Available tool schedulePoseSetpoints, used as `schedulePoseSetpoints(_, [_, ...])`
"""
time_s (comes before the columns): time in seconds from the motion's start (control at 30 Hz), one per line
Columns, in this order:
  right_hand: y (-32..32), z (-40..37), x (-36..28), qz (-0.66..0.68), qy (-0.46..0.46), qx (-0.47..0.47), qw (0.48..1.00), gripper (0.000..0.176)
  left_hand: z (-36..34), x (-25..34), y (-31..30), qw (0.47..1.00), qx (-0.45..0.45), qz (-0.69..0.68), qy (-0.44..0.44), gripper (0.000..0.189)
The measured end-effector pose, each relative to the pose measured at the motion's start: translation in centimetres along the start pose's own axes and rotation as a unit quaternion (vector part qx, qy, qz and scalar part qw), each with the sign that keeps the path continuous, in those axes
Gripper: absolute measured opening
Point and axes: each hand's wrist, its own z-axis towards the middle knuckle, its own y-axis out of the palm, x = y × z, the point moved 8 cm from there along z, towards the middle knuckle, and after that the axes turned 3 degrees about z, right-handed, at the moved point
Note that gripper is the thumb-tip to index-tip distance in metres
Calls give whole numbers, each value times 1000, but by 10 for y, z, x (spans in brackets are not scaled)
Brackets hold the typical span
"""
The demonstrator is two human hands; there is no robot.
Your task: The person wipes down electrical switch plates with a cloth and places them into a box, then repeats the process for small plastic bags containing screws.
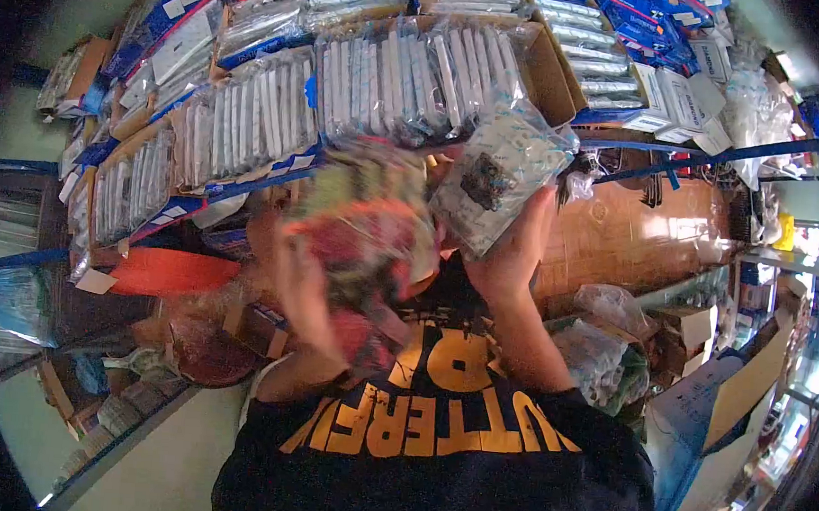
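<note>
**Both hands full at the stock shelves**

At left, open boxes (100, 205) stand packed with white packets (248, 126) in clear wrap; the left hand (304, 291) is closed on a blurred red-and-green bundle (364, 219), raised before the shelf; behind it, a big box (548, 71) holds more upright packets; the right hand (516, 253) grips a clear bag (496, 171) with small dark parts inside, just beside the bundle; blue packs (654, 21) pile up at far right.
</note>
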Motion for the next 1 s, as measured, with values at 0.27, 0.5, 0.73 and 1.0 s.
schedulePoseSetpoints(0.27, [19, -16, 9, -119, -17, -12, 993, 63, 1, 31, 89, 784, -208, 449, 375, 49])
schedulePoseSetpoints(0.5, [9, -20, 13, -238, -21, -84, 967, 70, -15, 37, 109, 740, -206, 455, 451, 41])
schedulePoseSetpoints(0.73, [2, -21, 24, -175, 30, -87, 980, 52, -14, 44, 108, 787, -253, 419, 374, 33])
schedulePoseSetpoints(1.0, [8, 5, -3, -213, -17, -61, 975, 72, 27, 73, 80, 915, -311, 227, 119, 34])
